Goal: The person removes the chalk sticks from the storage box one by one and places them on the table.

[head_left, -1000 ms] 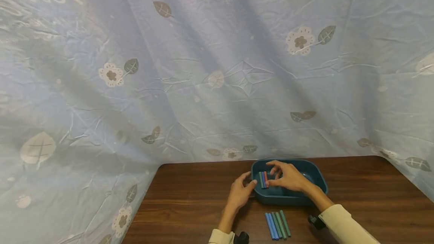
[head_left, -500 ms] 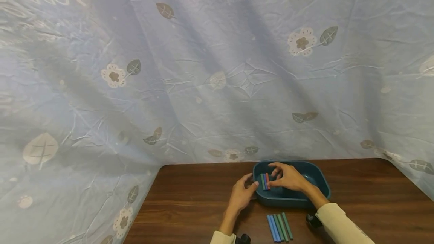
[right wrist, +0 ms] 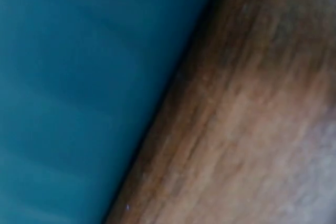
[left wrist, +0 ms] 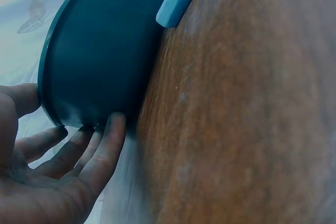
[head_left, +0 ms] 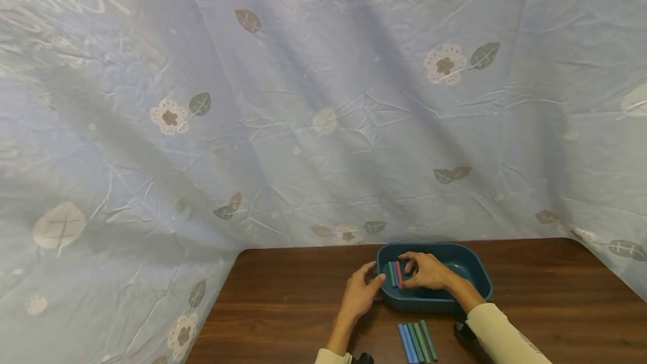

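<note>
In the head view, a dark blue bin (head_left: 424, 305) stands at the far side of the table. Inside its left end lie a green stick (head_left: 391, 274), a blue stick (head_left: 395, 275) and a red stick (head_left: 399, 274), side by side. My right hand (head_left: 427, 271) reaches into the bin, thumb and index finger at the red stick's two ends. With the left hand (head_left: 358, 292) I hold the bin's left near corner; in the left wrist view the thumb meets the rim and the fingers touch the outer wall. The right wrist view hides the right hand's fingers.
Several blue and green sticks (head_left: 417, 341) lie in a row on the brown wooden table (head_left: 283, 296), in front of the bin. A pale patterned cloth (head_left: 323, 173) hangs behind the table and along its left side.
The right hand has shifted slightly toward me within the bin, its thumb now lower at the red stick's near end. The left hand has stayed at the bin's corner.
</note>
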Available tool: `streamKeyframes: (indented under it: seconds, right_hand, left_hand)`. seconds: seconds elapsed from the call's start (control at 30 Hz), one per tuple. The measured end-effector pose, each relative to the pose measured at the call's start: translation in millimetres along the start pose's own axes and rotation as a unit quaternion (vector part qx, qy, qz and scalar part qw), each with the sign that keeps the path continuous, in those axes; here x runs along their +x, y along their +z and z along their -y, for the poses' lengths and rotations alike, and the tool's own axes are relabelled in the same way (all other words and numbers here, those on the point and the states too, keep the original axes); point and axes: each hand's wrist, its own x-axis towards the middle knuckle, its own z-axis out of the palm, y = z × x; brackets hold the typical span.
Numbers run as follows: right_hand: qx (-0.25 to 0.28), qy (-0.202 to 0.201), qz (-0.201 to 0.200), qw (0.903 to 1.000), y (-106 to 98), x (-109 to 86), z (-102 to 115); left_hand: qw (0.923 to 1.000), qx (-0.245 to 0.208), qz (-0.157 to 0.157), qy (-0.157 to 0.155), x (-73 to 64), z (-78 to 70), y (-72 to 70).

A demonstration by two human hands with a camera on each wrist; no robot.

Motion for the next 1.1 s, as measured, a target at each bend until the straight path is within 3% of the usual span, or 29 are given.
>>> streamKeyframes:
  seconds: [0.43, 0.73, 1.1]
  right_hand:
    - [-0.006, 0.011, 0.010, 0.9999, 3.8, 2.4, 2.0]
    - [-0.018, 0.009, 0.010, 0.9997, 1.9, 2.8, 5.4]
    - [-0.007, -0.008, -0.003, 0.9999, -16.1, -0.6, 10.1]
  left_hand:
    - [0.9999, 0.005, 0.009, -0.007, -0.9, -0.4, -3.5]
    - [0.9999, 0.010, 0.002, 0.006, -0.2, -1.3, -3.3]
    - [1.0000, 0.008, 0.003, 0.002, 0.2, -0.1, -2.5]
